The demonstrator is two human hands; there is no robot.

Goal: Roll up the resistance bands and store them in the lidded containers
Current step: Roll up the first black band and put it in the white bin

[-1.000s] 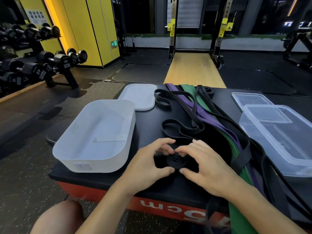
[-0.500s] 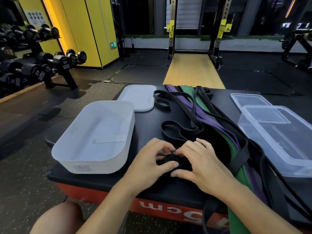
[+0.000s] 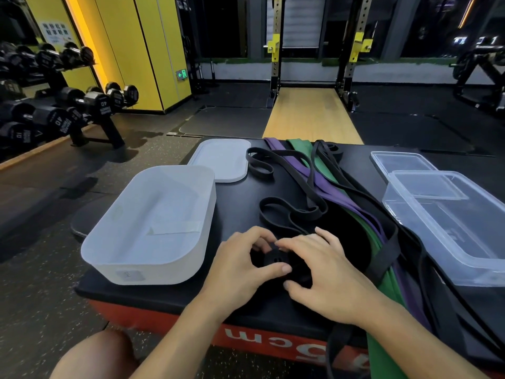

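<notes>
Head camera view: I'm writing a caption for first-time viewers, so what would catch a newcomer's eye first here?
The left hand and right hand meet near the platform's front edge, gripping a small black roll. Behind them a purple band, a green band and loose black bands sprawl, between an open white container on the left and a clear container on the right.

We face a dim gym | yellow wall (image 3: 142,50) left | dumbbell rack (image 3: 82,110) | wooden platform (image 3: 308,116) between steel posts (image 3: 276,67) | dark floor (image 3: 41,291)
</notes>
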